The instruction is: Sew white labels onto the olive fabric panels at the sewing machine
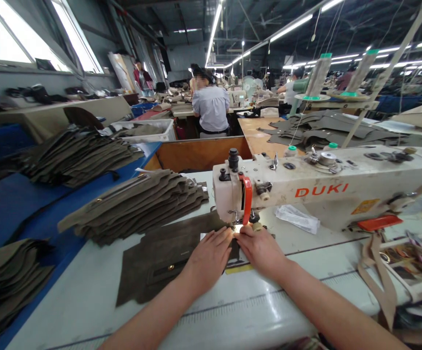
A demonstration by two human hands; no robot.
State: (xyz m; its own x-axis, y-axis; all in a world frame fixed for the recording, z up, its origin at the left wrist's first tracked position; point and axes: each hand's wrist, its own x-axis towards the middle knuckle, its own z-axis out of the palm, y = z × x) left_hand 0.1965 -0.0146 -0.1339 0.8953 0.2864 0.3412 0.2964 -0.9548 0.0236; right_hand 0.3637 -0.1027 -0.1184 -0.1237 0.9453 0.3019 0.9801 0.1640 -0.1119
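A dark olive fabric piece (138, 262) with a zipper and a small gold pull lies flat on the pale sewing table. My left hand (210, 255) rests flat on it, fingers stretched towards the needle area of the white sewing machine (327, 189). Right of the needle, my right hand (260, 250) has its fingers bent together at the fabric's edge; what they pinch, if anything, is hidden. A lamp lights the spot between both hands. The red guard (246, 199) stands just beyond my fingertips.
Stacked olive pieces (141, 206) lie behind and left of the fabric, with more stacks on a blue surface (56, 206). A tray (415, 262) of small parts and a beige strap (378, 277) sit at right. A person (211, 107) sits farther ahead.
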